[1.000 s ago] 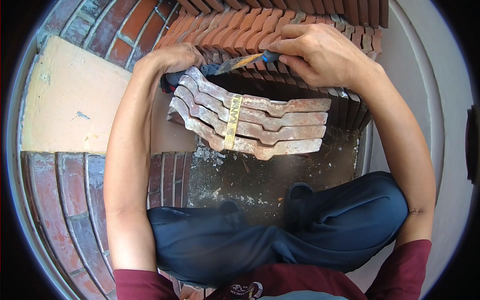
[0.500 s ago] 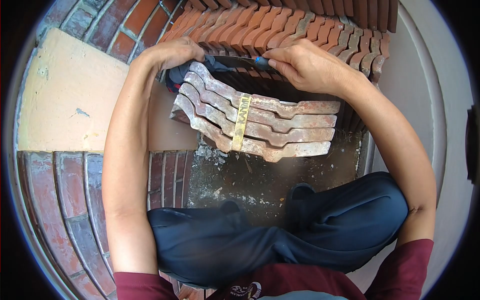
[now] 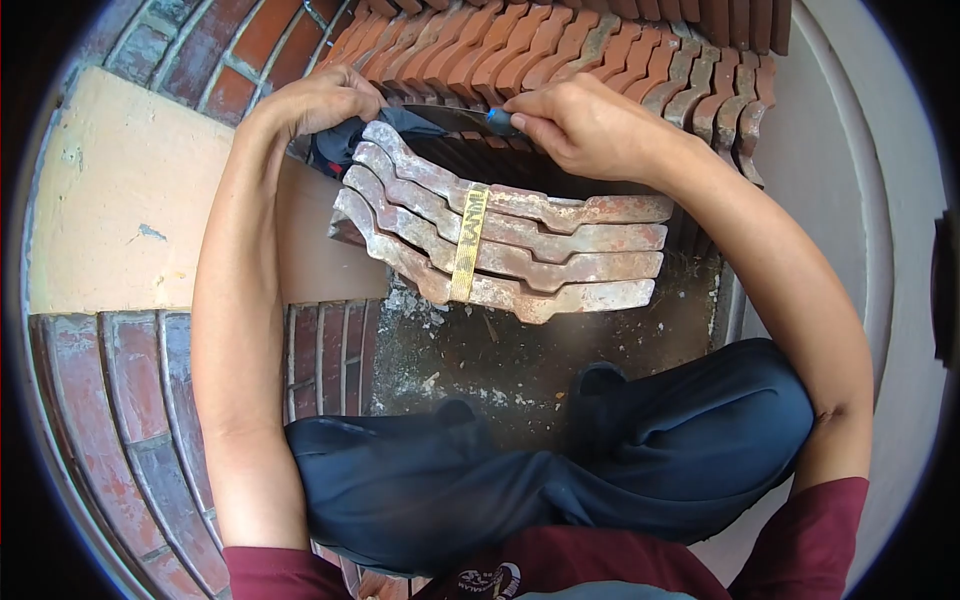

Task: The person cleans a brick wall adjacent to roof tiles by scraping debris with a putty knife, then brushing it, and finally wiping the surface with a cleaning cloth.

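Observation:
A bundle of several wavy clay tiles point(image 3: 520, 235), bound by a yellow strap point(image 3: 466, 244), stands on edge in front of me. My left hand point(image 3: 325, 100) grips a dark cloth point(image 3: 340, 145) at the bundle's upper left corner. My right hand point(image 3: 575, 125) holds a blue-handled blade tool point(image 3: 470, 119), laid flat along the top edge of the bundle between both hands.
A row of more wavy tiles point(image 3: 560, 50) stands behind the bundle. Dusty dark floor point(image 3: 520, 350) lies below it. A cream slab point(image 3: 130, 200) and curved brick paving point(image 3: 120, 400) sit at left, a white wall point(image 3: 850, 200) at right. My dark trousers point(image 3: 550, 460) fill the foreground.
The blade has dropped from a tilted pose above the bundle to lie flat along its top edge. My right hand slid left and down; the left hand stayed on the cloth.

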`<state>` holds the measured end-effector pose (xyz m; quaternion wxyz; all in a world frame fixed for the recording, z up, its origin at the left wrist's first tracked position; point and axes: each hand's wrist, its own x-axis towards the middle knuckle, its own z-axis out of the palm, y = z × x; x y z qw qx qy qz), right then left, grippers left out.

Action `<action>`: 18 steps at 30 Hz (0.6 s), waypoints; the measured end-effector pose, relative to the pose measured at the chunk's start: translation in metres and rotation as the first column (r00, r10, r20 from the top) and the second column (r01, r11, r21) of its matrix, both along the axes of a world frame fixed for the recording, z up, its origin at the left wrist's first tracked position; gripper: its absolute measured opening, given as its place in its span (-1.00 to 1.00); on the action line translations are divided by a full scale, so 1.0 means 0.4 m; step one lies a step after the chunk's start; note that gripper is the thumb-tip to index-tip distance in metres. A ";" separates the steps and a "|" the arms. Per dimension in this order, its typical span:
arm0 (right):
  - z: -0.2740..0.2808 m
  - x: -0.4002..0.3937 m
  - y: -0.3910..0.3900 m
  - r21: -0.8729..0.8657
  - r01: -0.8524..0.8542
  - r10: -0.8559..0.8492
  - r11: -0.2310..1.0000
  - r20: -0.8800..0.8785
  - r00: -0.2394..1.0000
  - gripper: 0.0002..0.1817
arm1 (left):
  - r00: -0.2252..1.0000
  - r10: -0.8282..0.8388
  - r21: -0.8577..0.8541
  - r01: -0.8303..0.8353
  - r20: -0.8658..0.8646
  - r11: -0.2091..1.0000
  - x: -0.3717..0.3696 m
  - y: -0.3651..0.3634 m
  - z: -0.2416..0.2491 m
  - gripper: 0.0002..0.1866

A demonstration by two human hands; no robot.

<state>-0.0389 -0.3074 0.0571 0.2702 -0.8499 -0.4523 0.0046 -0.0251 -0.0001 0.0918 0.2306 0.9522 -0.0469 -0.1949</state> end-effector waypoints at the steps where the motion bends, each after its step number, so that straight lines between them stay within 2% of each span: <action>1: -0.005 -0.004 0.011 -0.004 0.003 -0.003 1.000 0.002 1.000 -0.75 | 1.000 0.007 0.029 -0.007 -0.001 1.000 -0.006 -0.008 0.007 -0.70; 4: -0.028 -0.011 0.038 -0.015 0.046 -0.045 0.999 0.099 0.994 -0.77 | 0.997 0.001 0.017 -0.002 0.080 1.000 0.013 0.023 -0.010 -0.69; 7: -0.002 -0.004 0.027 -0.040 0.005 0.000 0.999 0.140 0.990 -0.78 | 0.997 -0.003 -0.067 0.008 0.076 0.998 0.015 0.043 -0.017 -0.72; 10: -0.009 -0.019 0.036 -0.024 0.041 -0.037 0.999 0.159 0.987 -0.78 | 0.999 -0.040 -0.016 0.040 -0.006 0.999 0.005 0.027 -0.009 -0.76; 11: -0.032 -0.017 0.045 -0.034 0.061 -0.052 0.998 0.221 0.974 -0.76 | 0.997 -0.055 -0.025 0.053 -0.057 0.998 0.009 0.027 -0.004 -0.78; 14: -0.034 -0.011 0.037 -0.024 0.007 -0.004 1.000 0.126 0.992 -0.73 | 0.999 0.000 -0.090 0.004 0.047 0.996 0.008 0.041 -0.030 -0.79; 17: -0.007 0.019 0.031 -0.049 -0.009 0.004 0.999 -0.105 0.994 -0.69 | 0.983 0.122 -0.084 -0.111 0.136 0.990 -0.023 0.015 -0.011 -0.79; 18: -0.004 0.017 0.022 -0.033 -0.008 0.002 0.999 -0.167 0.986 -0.68 | 0.990 0.001 -0.074 0.009 0.142 0.997 -0.015 0.023 0.000 -0.78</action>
